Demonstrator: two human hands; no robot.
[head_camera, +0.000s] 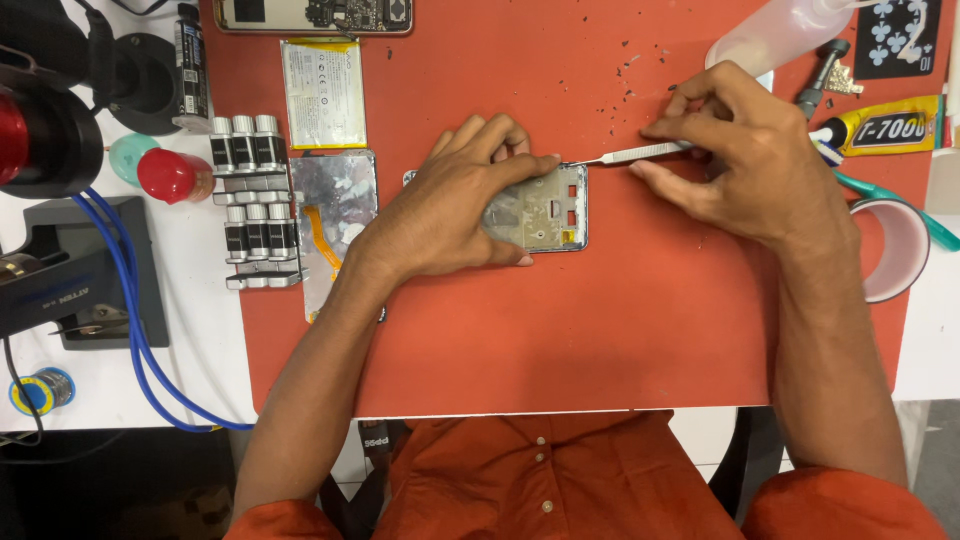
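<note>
- Orange shirt cloth (540, 480) with small buttons lies nearest to the camera, at the bottom edge, and both forearms go out from it over the red mat (600, 330).
- On the mat's middle rests a metal phone frame (545, 215), flat, with small cut-out windows on its right part.
- Left hand (455, 205) lies on top of the frame and covers its left half; the fingers are spread and curved over the upper edge, and the thumb presses at the lower edge, so the hand holds the frame down against the mat.
- Right hand (745, 165) is closed in a pinch around a thin metal pry tool (640, 153); the tool's tip touches the upper right corner of the frame.
- Just left of the frame lies a silver back plate (335, 200) with an orange flex strip on it, and above this a flat battery (323, 92).
- Further left, at the mat's edge, stand two rows of small black and silver cylinders (250, 200).
- At the right side, near the right hand, are a yellow glue tube (890, 125), a roll of tape (895, 250) and a clear plastic bottle (775, 35).
- On the white worktop (200, 370) to the left runs a blue cable (130, 330).
</note>
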